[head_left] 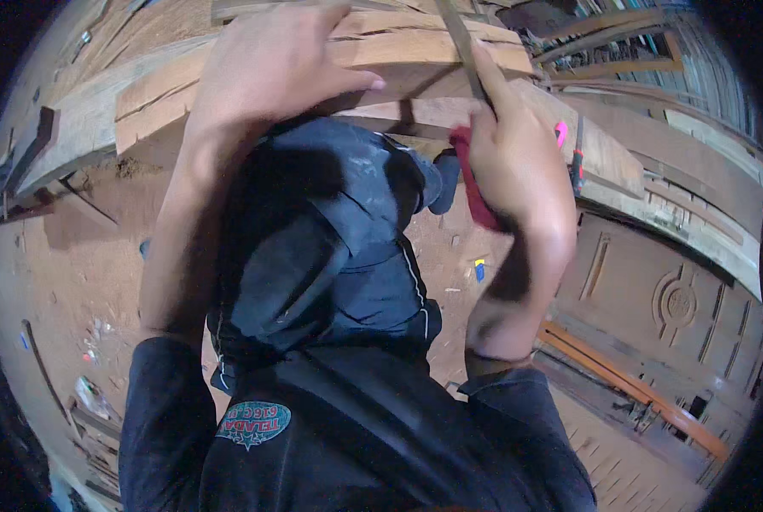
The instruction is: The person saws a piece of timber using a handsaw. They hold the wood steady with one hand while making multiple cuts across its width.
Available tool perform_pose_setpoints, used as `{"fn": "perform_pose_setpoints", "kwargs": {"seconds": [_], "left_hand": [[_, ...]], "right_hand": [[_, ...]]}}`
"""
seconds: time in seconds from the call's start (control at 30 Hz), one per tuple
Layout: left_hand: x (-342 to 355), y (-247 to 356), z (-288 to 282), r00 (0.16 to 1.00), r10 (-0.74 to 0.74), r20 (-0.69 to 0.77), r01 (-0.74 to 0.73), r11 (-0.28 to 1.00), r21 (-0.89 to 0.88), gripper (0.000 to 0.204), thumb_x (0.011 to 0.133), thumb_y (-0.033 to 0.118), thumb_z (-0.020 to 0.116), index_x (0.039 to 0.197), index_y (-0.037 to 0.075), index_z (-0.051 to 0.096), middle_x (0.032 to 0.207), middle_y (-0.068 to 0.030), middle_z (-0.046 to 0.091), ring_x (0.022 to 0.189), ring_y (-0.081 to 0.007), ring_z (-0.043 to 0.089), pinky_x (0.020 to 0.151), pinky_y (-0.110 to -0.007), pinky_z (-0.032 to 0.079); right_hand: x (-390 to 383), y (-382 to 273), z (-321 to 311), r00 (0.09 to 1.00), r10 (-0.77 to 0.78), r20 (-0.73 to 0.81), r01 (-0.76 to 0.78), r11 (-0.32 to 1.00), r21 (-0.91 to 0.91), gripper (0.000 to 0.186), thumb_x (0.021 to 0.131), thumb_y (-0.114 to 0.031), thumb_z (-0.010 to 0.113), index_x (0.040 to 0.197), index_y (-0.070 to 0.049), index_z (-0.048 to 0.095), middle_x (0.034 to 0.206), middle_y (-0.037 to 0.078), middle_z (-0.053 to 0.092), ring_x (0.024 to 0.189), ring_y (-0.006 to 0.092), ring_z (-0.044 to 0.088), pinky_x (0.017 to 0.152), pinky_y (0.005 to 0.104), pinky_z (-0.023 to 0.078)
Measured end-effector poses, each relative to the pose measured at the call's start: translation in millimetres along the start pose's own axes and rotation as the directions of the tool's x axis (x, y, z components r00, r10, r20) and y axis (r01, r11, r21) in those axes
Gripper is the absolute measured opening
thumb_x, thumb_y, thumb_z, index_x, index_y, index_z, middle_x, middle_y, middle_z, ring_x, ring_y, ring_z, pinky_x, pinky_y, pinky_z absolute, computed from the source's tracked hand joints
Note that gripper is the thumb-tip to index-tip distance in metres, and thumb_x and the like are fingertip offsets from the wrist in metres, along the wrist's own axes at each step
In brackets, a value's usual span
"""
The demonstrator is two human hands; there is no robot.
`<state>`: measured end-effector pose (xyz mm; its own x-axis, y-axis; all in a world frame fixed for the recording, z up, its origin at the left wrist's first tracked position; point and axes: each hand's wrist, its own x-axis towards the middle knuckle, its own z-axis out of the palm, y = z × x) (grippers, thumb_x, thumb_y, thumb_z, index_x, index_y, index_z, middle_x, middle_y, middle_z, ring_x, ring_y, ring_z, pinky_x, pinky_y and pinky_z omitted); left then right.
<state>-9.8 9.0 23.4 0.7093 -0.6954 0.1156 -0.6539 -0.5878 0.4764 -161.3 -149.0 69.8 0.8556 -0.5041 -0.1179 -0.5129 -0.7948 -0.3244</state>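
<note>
My left hand (pixel 266 72) lies across a thick, cracked wooden beam (pixel 432 55), thumb stretched away from the other fingers. Its fingertips reach over the wood near the top edge of the picture. In my right hand (pixel 518 162) is a long, narrow flat strip (pixel 460 38), its upper end slanting past the beam and out of view. I cannot tell whether it is a tool blade or a plain bar. Below that palm, a dark red piece (pixel 482 192) shows, perhaps cloth or a handle. My fingers cover where the two meet.
A tool with a red and black handle (pixel 577 166) and a pink item (pixel 560 132) lie on boards at the right. A carved wooden panel (pixel 663 299) is beside an orange bar (pixel 637 388). Stacked boards (pixel 697 77) fill the far right. A small blue-yellow object (pixel 480 270) lies on the floor.
</note>
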Motion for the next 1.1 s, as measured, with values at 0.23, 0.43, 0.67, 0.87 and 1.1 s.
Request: {"fn": "perform_pose_setpoints", "kwargs": {"seconds": [0.23,0.43,0.67,0.87,1.1], "left_hand": [[6.7,-12.4,16.0,0.998,0.036,-0.061,-0.032,0.998,0.060,0.075,0.077,0.059,0.079,0.131,0.008,0.067,0.110,-0.0242,0.073,0.106,-0.0425,0.070,0.091,-0.050,0.056],[8.0,-15.1,24.6,0.982,0.111,-0.151,-0.099,0.991,0.087,0.077,0.077,0.058,0.080,0.131,0.005,0.066,0.115,-0.0242,0.072,0.108,-0.0434,0.069,0.091,-0.049,0.056],[9.0,-14.4,16.9,0.998,0.056,-0.034,-0.054,0.997,0.058,0.078,0.077,0.058,0.080,0.133,0.005,0.065,0.118,-0.0236,0.071,0.111,-0.0430,0.068,0.094,-0.050,0.054],[6.8,-8.7,17.1,0.999,0.017,-0.039,-0.013,0.995,0.097,0.077,0.076,0.057,0.080,0.132,0.006,0.065,0.117,-0.0233,0.072,0.111,-0.0433,0.067,0.094,-0.051,0.054],[5.3,-10.6,11.7,1.000,-0.019,0.022,0.019,1.000,0.023,0.076,0.076,0.055,0.081,0.132,0.005,0.065,0.113,-0.0248,0.072,0.107,-0.0430,0.068,0.093,-0.050,0.054]], "right_hand": [[-10.9,5.5,-2.2,0.998,0.037,0.056,-0.030,0.992,-0.120,0.055,0.101,-0.017,0.049,0.156,-0.021,0.045,0.134,0.031,0.060,0.126,0.0477,0.057,0.104,0.0487,0.046],[-14.0,3.5,-5.6,1.000,0.005,-0.013,-0.005,1.000,-0.018,0.055,0.100,-0.015,0.049,0.154,-0.019,0.047,0.126,0.032,0.063,0.120,0.0494,0.059,0.102,0.0502,0.047],[7.8,8.0,2.0,0.989,-0.138,-0.055,0.129,0.982,-0.141,0.055,0.099,-0.014,0.048,0.154,-0.017,0.048,0.112,0.035,0.066,0.106,0.0514,0.063,0.097,0.0529,0.048],[-28.0,5.6,-6.1,0.988,0.148,0.037,-0.146,0.988,-0.048,0.058,0.102,-0.012,0.048,0.158,-0.025,0.042,0.128,0.030,0.063,0.119,0.0481,0.062,0.103,0.0465,0.048],[20.6,-13.2,-2.4,0.999,-0.022,0.046,0.025,0.997,-0.071,0.058,0.099,-0.013,0.050,0.156,-0.019,0.045,0.133,0.030,0.061,0.126,0.0461,0.058,0.107,0.0476,0.046]]}}
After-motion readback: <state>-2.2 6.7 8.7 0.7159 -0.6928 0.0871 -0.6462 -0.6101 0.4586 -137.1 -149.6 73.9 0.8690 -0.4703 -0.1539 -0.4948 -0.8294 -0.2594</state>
